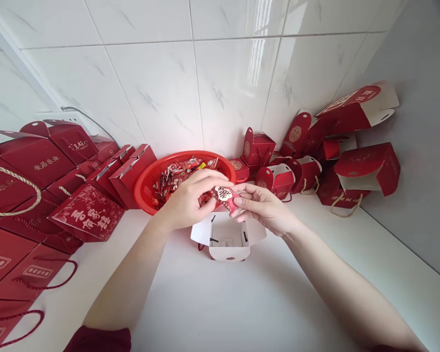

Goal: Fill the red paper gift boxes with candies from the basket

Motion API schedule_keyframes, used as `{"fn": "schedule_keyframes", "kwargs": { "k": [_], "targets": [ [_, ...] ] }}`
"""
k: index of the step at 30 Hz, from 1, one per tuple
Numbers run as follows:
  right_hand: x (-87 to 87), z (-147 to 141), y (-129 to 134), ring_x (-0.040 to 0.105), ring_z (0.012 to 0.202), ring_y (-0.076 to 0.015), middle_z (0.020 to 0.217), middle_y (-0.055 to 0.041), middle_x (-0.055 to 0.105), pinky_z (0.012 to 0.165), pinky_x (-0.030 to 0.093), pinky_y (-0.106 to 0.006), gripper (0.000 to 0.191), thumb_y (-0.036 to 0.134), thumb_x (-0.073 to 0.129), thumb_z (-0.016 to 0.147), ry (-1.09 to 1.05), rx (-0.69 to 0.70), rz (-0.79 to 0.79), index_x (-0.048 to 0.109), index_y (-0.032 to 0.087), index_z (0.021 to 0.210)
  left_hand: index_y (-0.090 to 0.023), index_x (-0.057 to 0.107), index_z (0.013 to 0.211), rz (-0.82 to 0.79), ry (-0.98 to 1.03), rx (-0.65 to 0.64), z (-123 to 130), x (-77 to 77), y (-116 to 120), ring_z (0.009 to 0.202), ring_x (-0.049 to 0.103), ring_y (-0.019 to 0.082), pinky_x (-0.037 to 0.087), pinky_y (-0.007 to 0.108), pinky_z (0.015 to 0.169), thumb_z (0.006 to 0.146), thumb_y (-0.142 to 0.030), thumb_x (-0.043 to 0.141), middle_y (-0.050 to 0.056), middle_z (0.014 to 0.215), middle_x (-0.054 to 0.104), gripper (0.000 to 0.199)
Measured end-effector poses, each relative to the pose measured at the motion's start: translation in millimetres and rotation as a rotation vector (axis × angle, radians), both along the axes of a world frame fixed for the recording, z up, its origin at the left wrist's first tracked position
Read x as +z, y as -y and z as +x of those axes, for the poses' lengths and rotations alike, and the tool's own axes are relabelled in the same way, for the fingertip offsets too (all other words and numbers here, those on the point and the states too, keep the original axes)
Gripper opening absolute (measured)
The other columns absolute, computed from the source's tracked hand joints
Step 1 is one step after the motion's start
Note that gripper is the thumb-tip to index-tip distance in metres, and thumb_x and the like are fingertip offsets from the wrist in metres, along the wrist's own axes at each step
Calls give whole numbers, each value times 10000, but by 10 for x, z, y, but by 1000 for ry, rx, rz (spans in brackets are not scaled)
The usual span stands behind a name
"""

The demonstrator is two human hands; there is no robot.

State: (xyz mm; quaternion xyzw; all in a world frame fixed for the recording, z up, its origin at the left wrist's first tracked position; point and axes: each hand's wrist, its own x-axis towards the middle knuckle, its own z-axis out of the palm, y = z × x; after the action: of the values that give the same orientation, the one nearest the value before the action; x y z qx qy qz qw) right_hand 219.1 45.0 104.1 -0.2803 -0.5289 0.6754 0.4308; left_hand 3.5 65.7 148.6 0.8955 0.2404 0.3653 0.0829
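Between my two hands is a red wrapped candy with a white printed patch. My left hand pinches its left end between thumb and fingers. On its other end, my right hand has thumb and fingers closed. Just below them stands a small gift box, flaps spread and white inside showing, with dark slits in its walls; nothing is seen lying in it. Behind my left hand, a red plastic basket holds many red-wrapped candies, partly hidden by that hand.
Stacked red gift boxes with rope handles fill the left side. A patterned red box leans at their front. More red boxes, several with lids raised, crowd the right back corner. A tiled wall rises behind the white table.
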Motion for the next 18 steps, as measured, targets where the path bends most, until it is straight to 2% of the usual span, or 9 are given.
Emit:
{"fn": "schedule_keyframes", "kwargs": {
  "k": [2, 5, 8, 10, 13, 18],
  "targets": [
    [2, -8, 11, 699, 764, -114, 873, -13, 699, 709, 600, -231, 322, 319, 740, 838, 24, -20, 35, 636, 203, 1119, -244, 647, 1201, -191, 102, 56, -2, 17, -1, 1165, 585, 213, 531, 363, 952, 847, -79, 523, 62, 1228, 637, 409],
    [5, -39, 32, 694, 764, -123, 906, -29, 704, 699, 589, -250, 320, 318, 729, 842, 79, -55, 98, 619, 192, 1114, -199, 691, 1130, -564, 268, 134, -12, -1, -35, 1014, 665, 222, 584, 346, 832, 939, -324, 524, 79, 1095, 703, 283],
    [5, -66, 43, 691, 779, -138, 902, -32, 698, 698, 584, -276, 322, 331, 725, 836, 114, -132, 130, 594, 190, 1094, -156, 736, 967, -862, 312, 131, -25, -16, -58, 820, 704, 216, 601, 351, 749, 940, -562, 476, 93, 892, 738, 483],
    [-3, -75, 40, 691, 790, -145, 909, -32, 695, 706, 583, -292, 317, 338, 718, 839, 122, -163, 129, 571, 194, 1080, -159, 739, 909, -907, 274, 136, -28, -7, -53, 788, 702, 202, 596, 334, 750, 891, -577, 567, 82, 855, 741, 453],
    [-26, -82, 26, 693, 821, -154, 946, -39, 696, 707, 568, -295, 298, 343, 705, 848, 146, -154, 139, 542, 203, 1055, -171, 729, 894, -851, 239, 151, -32, 10, -43, 776, 681, 169, 580, 303, 762, 833, -501, 687, 58, 851, 735, 338],
    [-67, -105, 25, 694, 805, -152, 946, -32, 704, 682, 542, -280, 297, 317, 728, 826, 156, -73, 135, 513, 212, 1003, -169, 718, 848, -895, 228, 100, -56, -13, -81, 710, 634, 133, 549, 267, 693, 848, -463, 677, 38, 798, 704, 296]
  ]
}}
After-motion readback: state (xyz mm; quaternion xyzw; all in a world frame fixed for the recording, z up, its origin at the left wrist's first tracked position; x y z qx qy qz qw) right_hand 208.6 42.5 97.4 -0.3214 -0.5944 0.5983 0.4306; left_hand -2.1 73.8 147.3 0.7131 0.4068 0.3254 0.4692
